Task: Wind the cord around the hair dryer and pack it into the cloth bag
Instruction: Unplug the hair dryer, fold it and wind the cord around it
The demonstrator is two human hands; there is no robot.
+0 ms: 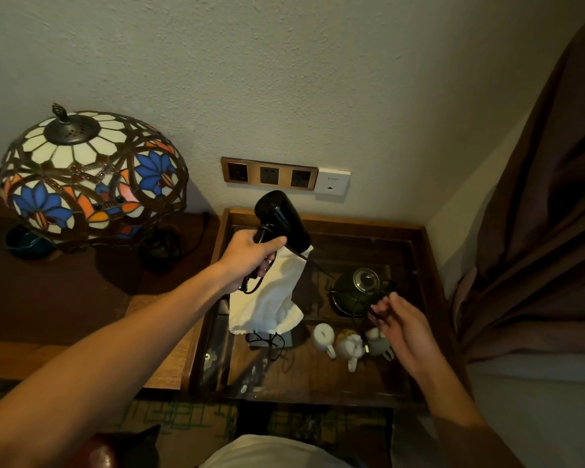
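text: none legible | white mug (323, 335): small mark, too blurred to read

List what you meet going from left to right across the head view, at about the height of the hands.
Lamp → left hand gripping the hair dryer → cloth bag hanging from that hand → kettle → right hand pinching the cord → curtain.

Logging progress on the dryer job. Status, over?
Left hand grips hair dryer and cloth bag. Right hand pinches cord. Cord unwound. Kettle, mugs below.
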